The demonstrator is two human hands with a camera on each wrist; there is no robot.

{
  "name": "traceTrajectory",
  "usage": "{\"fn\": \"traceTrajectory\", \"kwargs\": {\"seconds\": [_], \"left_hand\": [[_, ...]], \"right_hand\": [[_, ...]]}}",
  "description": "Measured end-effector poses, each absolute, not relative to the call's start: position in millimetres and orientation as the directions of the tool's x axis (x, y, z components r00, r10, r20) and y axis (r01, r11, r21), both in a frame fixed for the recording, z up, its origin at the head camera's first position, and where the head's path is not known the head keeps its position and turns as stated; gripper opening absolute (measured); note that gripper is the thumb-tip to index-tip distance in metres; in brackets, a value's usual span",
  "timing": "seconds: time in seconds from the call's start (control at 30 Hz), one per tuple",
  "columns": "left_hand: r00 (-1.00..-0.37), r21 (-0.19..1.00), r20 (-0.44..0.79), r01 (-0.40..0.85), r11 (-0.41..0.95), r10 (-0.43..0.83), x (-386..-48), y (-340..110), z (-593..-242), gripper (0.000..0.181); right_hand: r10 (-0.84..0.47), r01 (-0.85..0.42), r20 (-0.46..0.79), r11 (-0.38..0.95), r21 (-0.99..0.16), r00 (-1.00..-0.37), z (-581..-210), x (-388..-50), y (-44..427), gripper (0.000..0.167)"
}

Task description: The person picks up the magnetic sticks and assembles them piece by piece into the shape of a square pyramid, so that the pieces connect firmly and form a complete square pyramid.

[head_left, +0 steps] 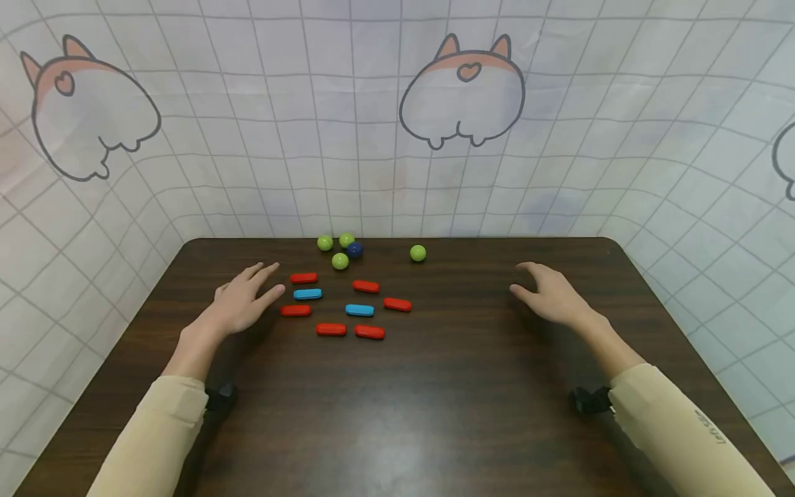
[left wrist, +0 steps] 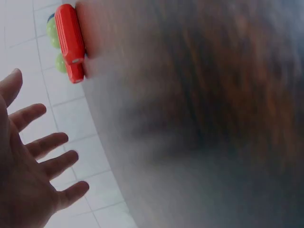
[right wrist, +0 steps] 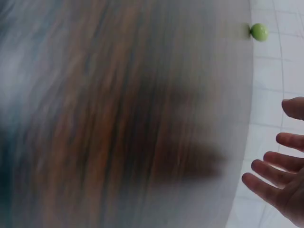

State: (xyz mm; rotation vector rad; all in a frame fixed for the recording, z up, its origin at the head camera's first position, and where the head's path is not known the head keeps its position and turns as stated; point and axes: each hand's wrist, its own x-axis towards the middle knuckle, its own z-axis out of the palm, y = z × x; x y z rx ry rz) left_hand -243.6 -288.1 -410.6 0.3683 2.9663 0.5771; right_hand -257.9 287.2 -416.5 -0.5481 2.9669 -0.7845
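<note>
My left hand (head_left: pixel 239 304), fingers spread and holding nothing, hovers over the table's left side, nearest to a red capsule-shaped piece (head_left: pixel 296 311). Several more red pieces lie around it, among them a red piece (head_left: pixel 369 333) at the front. Two blue pieces of the same shape lie between them, one blue piece (head_left: pixel 308 294) left and the other blue piece (head_left: pixel 359 310) nearer the middle. In the left wrist view, red pieces (left wrist: pixel 69 34) show beyond the thumb. Across the table, my right hand (head_left: pixel 553 295) also hovers with fingers extended, apart from every object.
At the back edge, several green balls (head_left: pixel 325 243) cluster around a dark blue ball (head_left: pixel 355 250). One green ball (head_left: pixel 418 253) sits apart to their right. The dark wooden table (head_left: pixel 435 400) meets a white gridded curtain (head_left: pixel 279 138) at its back and sides.
</note>
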Motion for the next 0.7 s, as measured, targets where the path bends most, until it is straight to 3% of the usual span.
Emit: {"fn": "traceTrajectory", "kwargs": {"seconds": [0.33,0.7], "left_hand": [[-0.955,0.479,0.055,0.282,0.831,0.292,-242,-269,-413,0.061],[-0.935,0.527,0.078,0.333,0.782,0.346,-245,-242,-402,0.049]], "right_hand": [[-0.338,-0.336,0.106,0.750,-0.569,-0.935,-420,-264,263,0.042],[-0.358,-0.347,0.114,0.698,-0.626,-0.927,-418,-278,232,0.039]]}}
